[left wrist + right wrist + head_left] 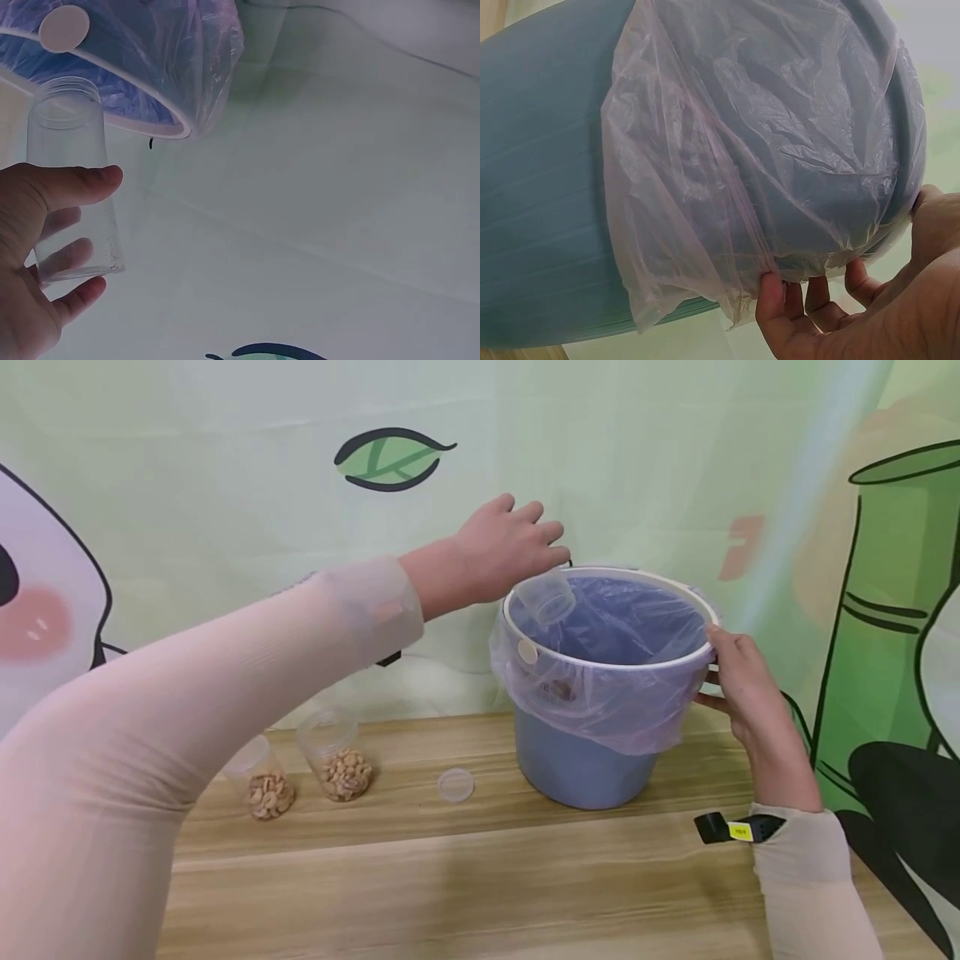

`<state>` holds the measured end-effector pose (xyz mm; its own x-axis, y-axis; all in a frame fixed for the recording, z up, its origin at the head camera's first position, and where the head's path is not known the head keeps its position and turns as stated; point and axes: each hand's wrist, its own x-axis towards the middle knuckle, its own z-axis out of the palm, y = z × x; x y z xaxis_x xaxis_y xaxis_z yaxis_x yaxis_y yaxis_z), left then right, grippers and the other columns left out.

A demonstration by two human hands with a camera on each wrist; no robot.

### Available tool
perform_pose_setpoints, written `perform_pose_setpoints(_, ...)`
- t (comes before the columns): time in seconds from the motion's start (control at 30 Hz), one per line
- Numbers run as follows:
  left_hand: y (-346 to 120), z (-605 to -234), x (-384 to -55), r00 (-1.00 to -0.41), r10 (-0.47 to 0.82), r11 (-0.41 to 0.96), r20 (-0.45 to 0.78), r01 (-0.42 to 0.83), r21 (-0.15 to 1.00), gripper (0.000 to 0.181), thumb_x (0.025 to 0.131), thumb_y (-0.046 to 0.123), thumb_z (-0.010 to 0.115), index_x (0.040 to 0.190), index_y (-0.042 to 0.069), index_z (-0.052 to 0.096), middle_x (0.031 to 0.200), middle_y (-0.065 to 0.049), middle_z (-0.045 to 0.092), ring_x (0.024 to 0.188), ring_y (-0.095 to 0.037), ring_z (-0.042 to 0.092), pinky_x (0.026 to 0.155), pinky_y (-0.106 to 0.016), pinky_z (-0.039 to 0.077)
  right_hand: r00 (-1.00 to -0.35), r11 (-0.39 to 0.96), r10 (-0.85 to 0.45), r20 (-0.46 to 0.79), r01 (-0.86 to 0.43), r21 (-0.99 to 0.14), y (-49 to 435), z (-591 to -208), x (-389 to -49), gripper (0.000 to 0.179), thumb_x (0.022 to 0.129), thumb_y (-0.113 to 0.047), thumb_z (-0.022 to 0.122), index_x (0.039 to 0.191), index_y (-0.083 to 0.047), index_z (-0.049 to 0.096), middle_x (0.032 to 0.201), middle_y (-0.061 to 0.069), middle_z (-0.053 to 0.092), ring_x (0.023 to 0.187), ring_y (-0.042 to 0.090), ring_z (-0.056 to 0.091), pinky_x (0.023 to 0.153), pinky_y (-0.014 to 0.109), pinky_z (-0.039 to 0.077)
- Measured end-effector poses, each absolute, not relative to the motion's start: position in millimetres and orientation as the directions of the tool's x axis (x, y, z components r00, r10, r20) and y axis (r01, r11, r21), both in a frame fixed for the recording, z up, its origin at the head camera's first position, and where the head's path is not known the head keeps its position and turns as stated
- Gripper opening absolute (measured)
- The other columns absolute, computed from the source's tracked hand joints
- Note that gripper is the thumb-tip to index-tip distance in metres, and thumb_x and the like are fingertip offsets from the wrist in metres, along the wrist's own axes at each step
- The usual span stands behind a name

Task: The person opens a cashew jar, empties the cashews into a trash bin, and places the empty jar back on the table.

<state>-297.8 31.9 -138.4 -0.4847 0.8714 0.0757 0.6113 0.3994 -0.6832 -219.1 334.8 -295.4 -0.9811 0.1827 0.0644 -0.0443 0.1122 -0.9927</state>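
Note:
My left hand point(510, 547) grips a clear plastic jar point(549, 597), tipped with its mouth down over the near left part of a bin's opening. In the left wrist view the jar point(71, 142) is see-through, with small specks near its base; thumb and fingers wrap round its sides. The blue bin point(585, 777) stands upright, lined with a thin pinkish plastic bag point(600, 702) folded over its white rim. At the bin's right side my right hand point(750, 693) holds the rim, thumb on top and fingers underneath against the bag point(705, 165).
Two clear jars stand on the wooden table point(450, 885) at the left: one with cashews point(270, 795), the other with pale nuts point(347, 774). A round clear lid point(455, 785) lies left of the bin. Behind hangs a printed green cloth point(225, 468).

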Motion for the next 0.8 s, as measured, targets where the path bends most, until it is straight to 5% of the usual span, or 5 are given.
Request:
perform_pose_setpoints(0.33,25.0,-120.6,-294.4,-0.584,0.807,0.521,0.082,0.641,-0.563,0.051,0.093,0.003,0.062,0.142,0.012,0.050,0.131,-0.012,0.054,0.109,-0.039,0.053,0.087,-0.048,0.048,-0.981,0.110,0.175,0.079,-0.061,-0.992,333.9,-295.6,-219.5,0.043,0.106,-0.050,0.042,0.091,-0.011,0.054,0.088,-0.002,0.055,0.078,0.013,0.066,0.067,0.032,0.058)
perform_pose_setpoints(0.8,3.7,-115.4,-301.4,-0.647,0.740,0.672,0.182,0.719,-0.176,0.063,0.087,0.015,0.078,0.144,0.014,0.050,0.133,-0.009,0.056,0.120,-0.032,0.057,0.091,-0.049,0.053,-0.983,0.102,0.170,0.070,-0.053,-0.993,333.5,-296.4,-221.5,0.043,0.106,-0.049,0.042,0.086,-0.014,0.056,0.087,-0.003,0.057,0.079,0.013,0.066,0.068,0.032,0.058)
